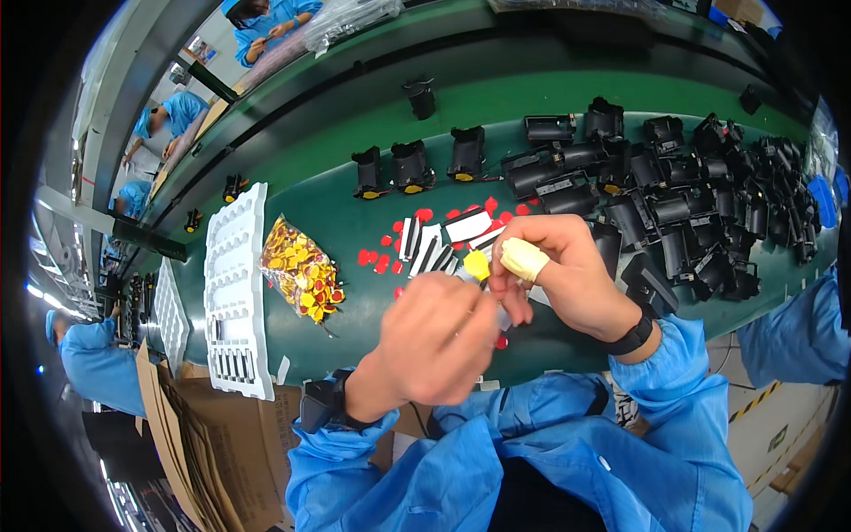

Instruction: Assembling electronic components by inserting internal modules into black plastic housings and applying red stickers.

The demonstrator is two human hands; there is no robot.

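We note left hand (439, 337) and right hand (560, 273) curled together, fingertips almost meeting, by a small yellow piece (476, 264); whether either grip is closed on it, we cannot tell. Beyond, on the green surface (355, 319): black-and-white strips (429, 247), red discs (424, 215), black housings (465, 153).

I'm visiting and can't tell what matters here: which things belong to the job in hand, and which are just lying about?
Seem part of the job:
yellow piece, where the left hand and right hand meet
bag of yellow pieces
red discs
black-and-white strips
black plastic cases

Probably just lying about:
cardboard, lower left
clear plastic, top of the picture
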